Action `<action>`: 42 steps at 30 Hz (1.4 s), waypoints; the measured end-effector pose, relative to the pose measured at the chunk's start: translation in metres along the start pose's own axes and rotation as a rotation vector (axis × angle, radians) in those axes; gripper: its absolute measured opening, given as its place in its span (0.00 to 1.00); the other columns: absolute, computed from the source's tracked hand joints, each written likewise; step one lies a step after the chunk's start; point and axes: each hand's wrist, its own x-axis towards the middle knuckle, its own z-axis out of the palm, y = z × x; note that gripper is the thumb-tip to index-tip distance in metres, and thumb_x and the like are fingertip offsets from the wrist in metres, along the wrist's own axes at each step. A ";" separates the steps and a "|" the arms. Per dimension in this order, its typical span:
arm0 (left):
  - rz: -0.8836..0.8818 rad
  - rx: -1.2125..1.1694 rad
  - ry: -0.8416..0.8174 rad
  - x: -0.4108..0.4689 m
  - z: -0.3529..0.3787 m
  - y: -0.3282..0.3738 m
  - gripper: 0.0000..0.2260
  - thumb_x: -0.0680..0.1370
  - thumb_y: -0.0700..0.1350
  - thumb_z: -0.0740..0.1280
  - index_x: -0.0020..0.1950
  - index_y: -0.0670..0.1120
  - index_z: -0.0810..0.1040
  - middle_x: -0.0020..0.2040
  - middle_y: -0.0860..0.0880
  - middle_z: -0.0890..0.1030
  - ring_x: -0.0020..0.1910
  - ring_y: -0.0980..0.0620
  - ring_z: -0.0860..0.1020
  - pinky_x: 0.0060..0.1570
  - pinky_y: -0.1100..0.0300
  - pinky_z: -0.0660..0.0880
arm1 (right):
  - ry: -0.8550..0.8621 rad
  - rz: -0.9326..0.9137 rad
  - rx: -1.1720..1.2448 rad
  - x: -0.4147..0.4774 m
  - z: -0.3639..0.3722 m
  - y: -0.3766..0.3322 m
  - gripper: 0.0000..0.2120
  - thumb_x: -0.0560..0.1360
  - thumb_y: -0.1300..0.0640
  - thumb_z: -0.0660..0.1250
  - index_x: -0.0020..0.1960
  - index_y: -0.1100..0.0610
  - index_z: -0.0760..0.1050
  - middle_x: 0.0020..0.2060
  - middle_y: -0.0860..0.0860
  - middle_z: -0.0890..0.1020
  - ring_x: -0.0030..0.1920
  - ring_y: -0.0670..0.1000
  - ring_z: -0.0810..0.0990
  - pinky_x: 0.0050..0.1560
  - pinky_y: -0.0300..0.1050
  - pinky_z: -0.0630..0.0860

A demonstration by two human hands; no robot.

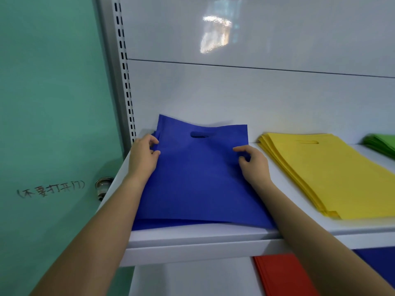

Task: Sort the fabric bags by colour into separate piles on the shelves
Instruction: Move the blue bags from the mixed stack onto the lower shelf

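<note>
A blue fabric bag [198, 178] with a cut-out handle lies on top of a small blue pile at the left end of the white shelf [192, 238]. Its far edge is lifted against the back panel. My left hand [143, 157] pinches the bag's left edge near the top. My right hand [253, 163] grips the bag's right edge with curled fingers. A pile of yellow bags [333, 174] lies to the right on the same shelf. Green bags [382, 144] show at the far right edge.
On the lower shelf sit red bags [282, 274] and a blue patch [380, 265] at the right. A teal door [53, 103] with a metal knob [103, 186] and handwriting stands left of the slotted shelf upright [126, 82].
</note>
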 end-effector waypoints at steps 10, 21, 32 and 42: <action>-0.031 -0.011 0.005 -0.001 0.002 0.001 0.14 0.77 0.36 0.63 0.62 0.37 0.73 0.55 0.40 0.78 0.51 0.46 0.76 0.51 0.63 0.69 | 0.000 -0.017 0.029 -0.001 -0.001 0.002 0.15 0.76 0.68 0.57 0.56 0.56 0.77 0.58 0.52 0.78 0.57 0.50 0.74 0.52 0.35 0.65; -0.044 0.177 0.007 0.002 0.006 -0.003 0.09 0.77 0.43 0.66 0.55 0.41 0.79 0.60 0.40 0.71 0.61 0.43 0.68 0.57 0.58 0.65 | -0.006 0.000 0.040 0.001 -0.001 0.003 0.15 0.76 0.67 0.58 0.57 0.57 0.77 0.58 0.52 0.78 0.57 0.50 0.74 0.54 0.36 0.67; 0.239 0.005 -0.051 -0.021 -0.015 0.045 0.13 0.79 0.40 0.61 0.63 0.43 0.74 0.52 0.44 0.79 0.45 0.51 0.74 0.47 0.61 0.70 | -0.074 0.018 0.084 -0.022 -0.049 0.001 0.21 0.77 0.65 0.59 0.69 0.55 0.67 0.58 0.55 0.75 0.43 0.46 0.73 0.36 0.29 0.72; 0.316 -0.138 -0.208 -0.127 0.028 0.171 0.19 0.76 0.38 0.62 0.67 0.45 0.70 0.60 0.49 0.72 0.33 0.59 0.68 0.45 0.66 0.66 | 0.150 0.059 0.140 -0.127 -0.180 0.073 0.20 0.75 0.67 0.62 0.67 0.58 0.69 0.64 0.52 0.72 0.63 0.49 0.70 0.55 0.27 0.65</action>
